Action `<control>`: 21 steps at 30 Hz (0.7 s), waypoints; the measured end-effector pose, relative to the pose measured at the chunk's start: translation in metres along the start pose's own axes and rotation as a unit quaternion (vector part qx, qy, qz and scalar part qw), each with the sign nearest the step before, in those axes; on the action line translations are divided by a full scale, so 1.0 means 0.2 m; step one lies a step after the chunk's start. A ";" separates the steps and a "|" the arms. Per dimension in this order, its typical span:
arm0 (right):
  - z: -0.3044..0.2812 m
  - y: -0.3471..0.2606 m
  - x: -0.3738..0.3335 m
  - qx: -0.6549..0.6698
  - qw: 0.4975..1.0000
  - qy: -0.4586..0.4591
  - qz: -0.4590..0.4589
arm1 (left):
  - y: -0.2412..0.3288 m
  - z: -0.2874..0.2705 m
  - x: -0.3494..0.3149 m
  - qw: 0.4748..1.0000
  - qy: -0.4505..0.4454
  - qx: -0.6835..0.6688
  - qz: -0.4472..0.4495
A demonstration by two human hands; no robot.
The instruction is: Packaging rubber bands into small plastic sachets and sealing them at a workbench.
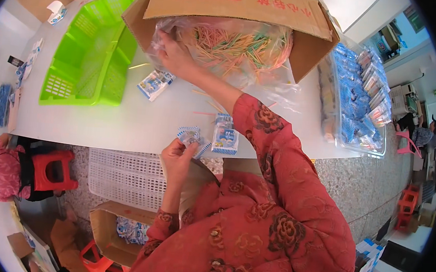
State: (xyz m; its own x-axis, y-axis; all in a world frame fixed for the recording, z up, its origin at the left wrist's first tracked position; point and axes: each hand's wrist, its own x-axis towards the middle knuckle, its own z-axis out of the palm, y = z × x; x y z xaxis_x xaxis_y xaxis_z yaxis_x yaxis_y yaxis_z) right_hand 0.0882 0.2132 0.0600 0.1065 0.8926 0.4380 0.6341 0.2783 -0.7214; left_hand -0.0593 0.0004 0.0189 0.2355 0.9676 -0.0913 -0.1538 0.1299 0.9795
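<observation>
Close to the table's front edge, my left hand (pixel 177 157) pinches a small blue-and-white plastic packet (pixel 193 138). My right hand (pixel 177 57) reaches across to the far side, its fingers closed on the left edge of a clear plastic bag (pixel 161 27). That bag lines a cardboard box (pixel 229 5) lying with its opening toward me. Inside the bag is a heap of thin pink, green and yellow sticks (pixel 241 47). One blue-and-white packet (pixel 225 134) lies flat just right of my left hand, and another packet (pixel 155 84) rests below my right hand.
An empty bright green basket (pixel 86 72) stands at the left of the white table (pixel 141 129). To the right, a clear tray (pixel 377 148) holds many packets. Several loose sticks lie mid-table. Below are a white crate (pixel 126 177), a carton (pixel 103 229) and red stools (pixel 56 171). A person (pixel 5 172) sits at left.
</observation>
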 end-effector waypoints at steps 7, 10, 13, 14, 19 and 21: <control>-0.33 0.05 -0.17 0.100 0.994 -0.019 0.042 | 0.10 0.03 0.13 0.999 -0.030 -0.007 0.009; -0.53 0.24 -0.22 0.048 0.998 0.010 0.031 | 0.24 0.07 0.27 0.994 -0.079 0.070 0.030; -0.72 0.39 -0.20 -0.043 0.999 -0.012 -0.010 | 0.25 0.13 0.52 0.959 -0.154 0.178 0.158; -0.77 0.46 -0.18 -0.108 0.992 -0.027 -0.061 | 0.25 0.16 0.61 0.920 -0.197 0.198 0.275; -0.94 0.58 0.02 -0.232 0.969 -0.085 -0.021 | 0.22 0.33 1.07 0.873 -0.281 0.284 0.280; -0.94 0.59 0.09 -0.290 0.949 -0.125 0.001 | 0.15 0.29 1.26 0.876 -0.206 0.319 0.296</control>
State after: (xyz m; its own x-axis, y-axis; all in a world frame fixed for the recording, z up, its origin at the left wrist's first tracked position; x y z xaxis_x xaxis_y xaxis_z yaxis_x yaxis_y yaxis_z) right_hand 0.3093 0.1958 0.0840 -0.0314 0.9692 0.2442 0.9566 0.1000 -0.2737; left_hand 0.0515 0.2357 0.0356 0.6431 0.6470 0.4096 0.1710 -0.6427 0.7468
